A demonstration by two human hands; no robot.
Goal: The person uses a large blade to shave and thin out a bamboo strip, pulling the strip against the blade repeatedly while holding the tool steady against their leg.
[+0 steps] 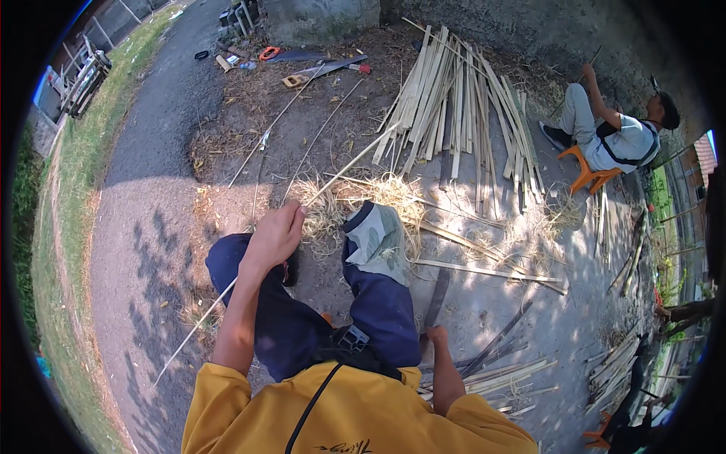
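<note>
My left hand (274, 236) is closed around a long thin bamboo stick (349, 165). The stick slants from the pile of strips, through my grip and down past my forearm to the lower left. Low beside my right thigh is my right hand (435, 334); its fingers are mostly hidden, near a dark flat strip (438, 296). A pale grey-green cloth (376, 240) covers my right knee. Curly bamboo shavings (321, 208) lie on the ground around and beyond my knees.
A fanned pile of split bamboo strips (446, 102) lies ahead, with more strips (507, 382) at lower right. Two handsaws (333, 68) rest at the far left by a wall. Another person (616, 136) sits on an orange stool (588, 172) at right, holding a thin stick.
</note>
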